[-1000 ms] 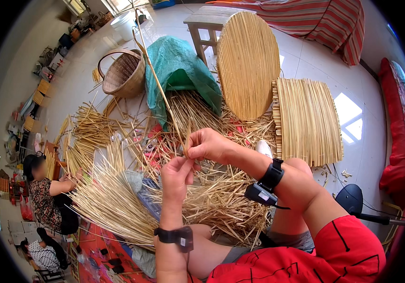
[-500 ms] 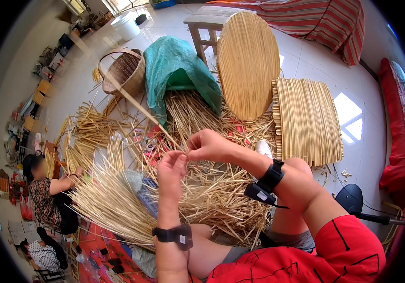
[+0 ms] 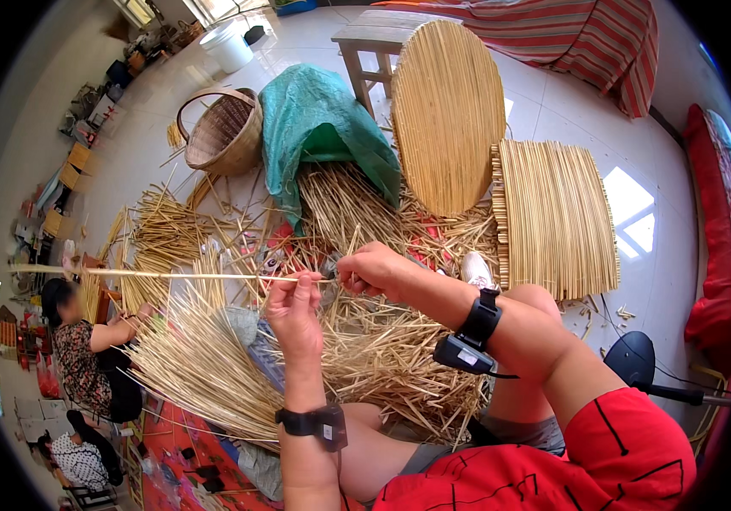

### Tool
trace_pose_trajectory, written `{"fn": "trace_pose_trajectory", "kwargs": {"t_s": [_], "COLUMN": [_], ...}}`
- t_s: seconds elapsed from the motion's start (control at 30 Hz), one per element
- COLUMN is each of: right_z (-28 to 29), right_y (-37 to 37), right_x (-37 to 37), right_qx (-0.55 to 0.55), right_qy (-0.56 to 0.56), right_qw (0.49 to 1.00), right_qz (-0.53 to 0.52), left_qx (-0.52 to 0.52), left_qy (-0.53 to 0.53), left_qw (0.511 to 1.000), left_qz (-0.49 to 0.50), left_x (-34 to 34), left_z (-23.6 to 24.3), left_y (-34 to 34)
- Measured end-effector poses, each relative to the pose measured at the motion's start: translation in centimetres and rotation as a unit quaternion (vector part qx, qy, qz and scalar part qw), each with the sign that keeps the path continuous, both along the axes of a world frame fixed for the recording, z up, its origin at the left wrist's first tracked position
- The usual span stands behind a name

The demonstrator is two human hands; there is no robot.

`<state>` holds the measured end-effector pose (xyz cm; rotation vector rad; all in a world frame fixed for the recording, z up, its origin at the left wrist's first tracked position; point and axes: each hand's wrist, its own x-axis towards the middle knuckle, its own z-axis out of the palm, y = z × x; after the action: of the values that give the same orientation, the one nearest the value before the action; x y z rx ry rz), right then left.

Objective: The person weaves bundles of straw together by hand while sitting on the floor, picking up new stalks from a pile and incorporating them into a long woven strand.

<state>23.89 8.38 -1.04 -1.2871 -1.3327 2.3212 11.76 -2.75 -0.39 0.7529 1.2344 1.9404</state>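
My left hand (image 3: 295,319) pinches a long, pale straw stalk (image 3: 161,274) between thumb and fingers. The stalk points out almost level to the left, past the fan of straw. Close by on the right, my right hand (image 3: 369,268) is closed at the stalk's near end, its fingertips partly hidden. A short pale tip (image 3: 354,239) sticks up above that hand; whether it belongs to the same stalk I cannot tell. Below the hands lies a heap of cut straw (image 3: 399,366). A thick bundle of long stalks (image 3: 199,366) fans out on the left.
Ahead are a green woven sack (image 3: 301,111) over stalks, a wicker basket (image 3: 225,136), an oval straw board (image 3: 449,119) against a wooden bench (image 3: 374,32), and a ridged straw mat (image 3: 557,217). A person (image 3: 84,349) sits at the left; another (image 3: 80,460) is lower down.
The long stalk has swung from pointing up and away to lying almost level toward the left. My left hand has shifted slightly left and down, my right hand slightly right, widening the gap between them.
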Motion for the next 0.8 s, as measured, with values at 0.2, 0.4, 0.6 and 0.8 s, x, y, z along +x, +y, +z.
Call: {"fn": "trace_pose_trajectory", "kwargs": {"t_s": [0.2,0.4,0.6,0.8], "right_z": [-1.6,-0.6,0.7,2.1], "right_y": [0.8,-2.2,-0.4,2.2], "right_x": [-0.2,1.8,2.5,1.1], "right_qx": [0.182,0.323,0.496,0.249], "right_qy": [-0.116,-0.198,-0.224,0.165], "right_qw": [0.976,0.632,0.741,0.954], "right_qz": [0.000,0.676,0.394,-0.006], "left_qx": [0.098,0.041,-0.108,-0.180], "left_qy": [-0.115,-0.089,-0.057,-0.036], "left_qw": [0.986,0.993,0.992,0.965], "left_qz": [0.069,0.063,-0.025,-0.187], "left_x": [-1.7,-5.3,-1.6,1.9], "left_z": [1.0,0.3,-0.1,-0.1], "left_y": [0.5,-1.0,0.1,-0.1]}}
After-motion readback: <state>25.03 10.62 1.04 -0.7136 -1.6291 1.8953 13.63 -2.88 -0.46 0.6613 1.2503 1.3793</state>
